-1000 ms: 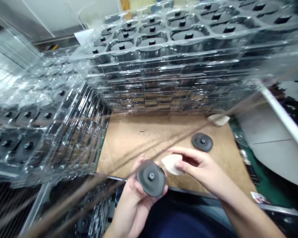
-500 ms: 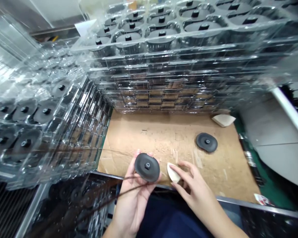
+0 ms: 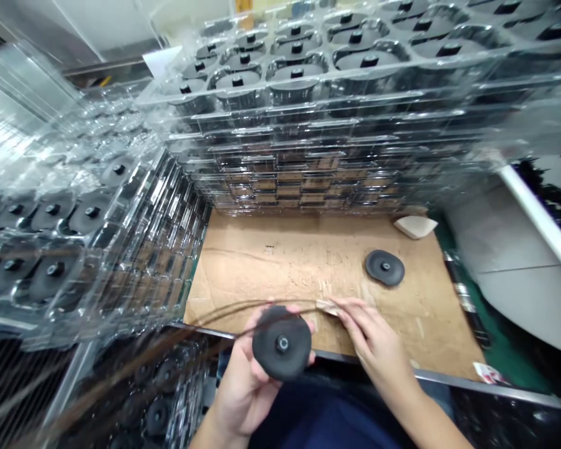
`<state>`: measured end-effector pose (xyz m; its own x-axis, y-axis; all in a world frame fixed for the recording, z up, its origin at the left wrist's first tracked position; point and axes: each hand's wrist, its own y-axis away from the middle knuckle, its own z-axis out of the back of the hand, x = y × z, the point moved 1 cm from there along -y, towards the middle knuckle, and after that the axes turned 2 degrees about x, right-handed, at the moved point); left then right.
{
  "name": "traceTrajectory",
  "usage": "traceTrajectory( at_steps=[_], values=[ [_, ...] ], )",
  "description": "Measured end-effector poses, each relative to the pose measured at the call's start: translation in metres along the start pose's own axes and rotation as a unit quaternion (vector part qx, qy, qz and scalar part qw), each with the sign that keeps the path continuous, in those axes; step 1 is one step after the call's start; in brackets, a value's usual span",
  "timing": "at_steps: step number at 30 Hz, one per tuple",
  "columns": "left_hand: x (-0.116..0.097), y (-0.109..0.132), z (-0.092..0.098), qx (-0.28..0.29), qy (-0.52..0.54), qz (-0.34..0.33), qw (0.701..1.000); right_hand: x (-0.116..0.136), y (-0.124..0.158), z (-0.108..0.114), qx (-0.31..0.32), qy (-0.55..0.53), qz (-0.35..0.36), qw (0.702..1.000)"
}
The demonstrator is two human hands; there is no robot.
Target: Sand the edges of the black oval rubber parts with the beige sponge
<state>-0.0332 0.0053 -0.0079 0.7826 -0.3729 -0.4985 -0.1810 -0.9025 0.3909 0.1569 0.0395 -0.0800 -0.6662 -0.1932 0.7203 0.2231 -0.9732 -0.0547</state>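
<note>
My left hand (image 3: 245, 386) grips a black oval disc-like part (image 3: 280, 349) with a short hollow stub at its centre, tilted so its stub side faces me. To its right, my right hand (image 3: 374, 337) pinches a small cream-white pad (image 3: 328, 307) between thumb and fingers, apart from the part. Another black oval part (image 3: 384, 268) of the same kind lies flat on the cardboard (image 3: 262, 268), stub upward. Beyond it rests a second cream-white pad (image 3: 416, 227). Strands of hair blur across the view and partly cover the held part.
Stacked clear plastic trays (image 3: 290, 143) filled with black parts wall off the far side. More stacked trays (image 3: 88, 237) stand on the left. A black rod-like tool (image 3: 465, 302) lies along the right edge by a grey-white panel (image 3: 518, 262).
My left hand has tipped the black part up and brought it nearer to me. My right hand has turned the cream-white pad more edge-on and raised it slightly.
</note>
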Motion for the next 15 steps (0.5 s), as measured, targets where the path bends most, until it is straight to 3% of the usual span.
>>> traceTrajectory(
  at_steps=[6, 15],
  values=[
    [0.001, 0.002, -0.005, 0.032, 0.008, 0.012, 0.999, -0.001, -0.009, 0.0, -0.004, -0.013, -0.004, 1.0],
    [0.007, -0.003, -0.011, 0.006, 0.031, 0.055, 0.998, -0.003, -0.024, -0.001, -0.027, -0.02, -0.025, 0.999]
  ],
)
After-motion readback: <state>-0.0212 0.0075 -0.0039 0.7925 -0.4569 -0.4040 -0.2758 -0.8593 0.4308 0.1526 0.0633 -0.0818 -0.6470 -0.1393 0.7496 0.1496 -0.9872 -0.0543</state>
